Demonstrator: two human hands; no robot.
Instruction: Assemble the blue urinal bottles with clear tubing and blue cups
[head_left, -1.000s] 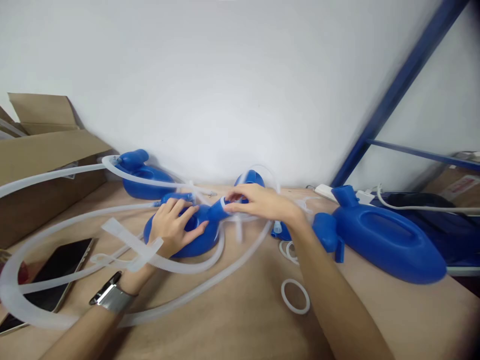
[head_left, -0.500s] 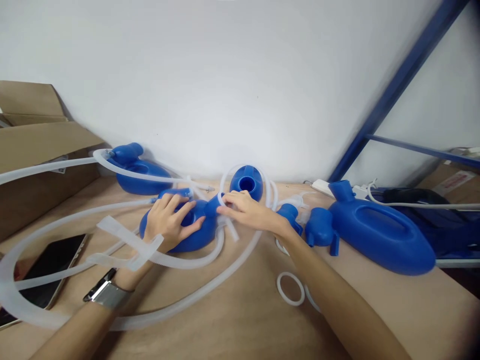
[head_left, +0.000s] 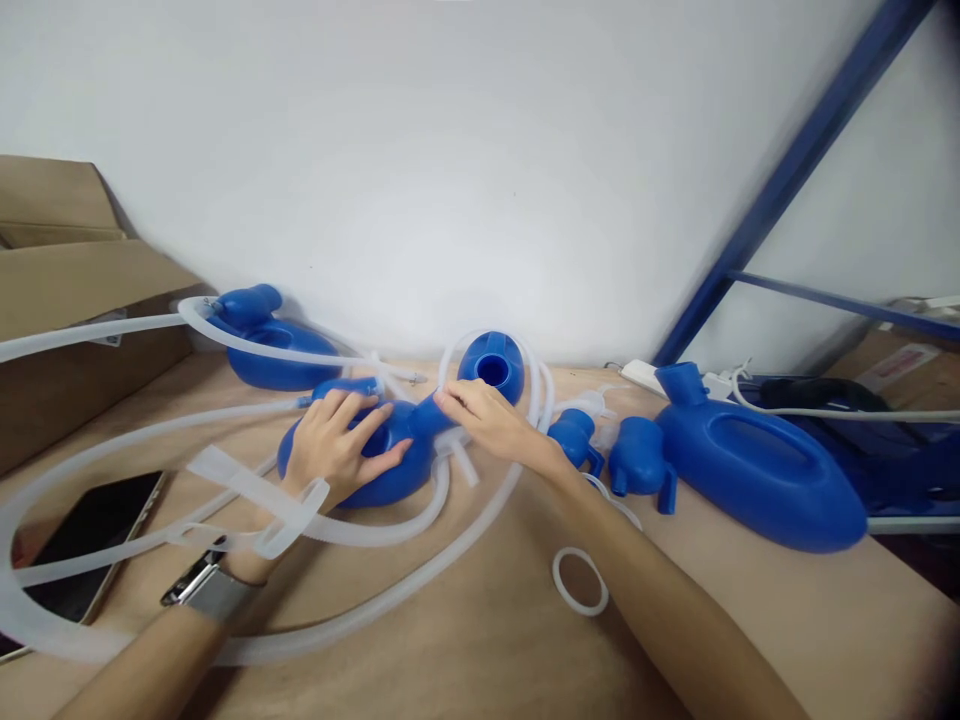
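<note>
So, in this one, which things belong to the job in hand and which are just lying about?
Part of the job, it seems:
bottle under the left hand, right hand at its neck
likely tubes, rings, blue fittings, other bottles

Just lying about, by the look of it:
phone
carton
power strip

An open cardboard box stands left by the white wall; a phone lies on the tabletop. At right, a blue metal frame shows 2 bars — 1 thick, 1 thin — above a pale cable.
</note>
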